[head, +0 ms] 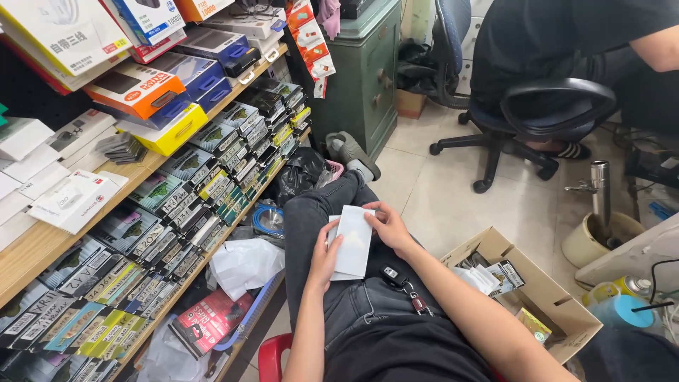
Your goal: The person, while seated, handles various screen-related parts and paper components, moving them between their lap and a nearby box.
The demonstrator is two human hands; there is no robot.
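I see both hands holding a white packet over my lap, and I place everything else from that packet. My left hand grips its left edge, the thumb laid on its face and the fingers curled underneath. My right hand pinches the upper right edge, fingers closed on it. Just below the packet, a car key with a small fob hangs on my dark jeans. To the packet's left stand wooden shelves packed with rows of small boxed goods, and a crumpled white bag lies just beside my leg. To the packet's right sits an open cardboard box on the tiled floor. Well beyond the packet, another person sits in an office chair.
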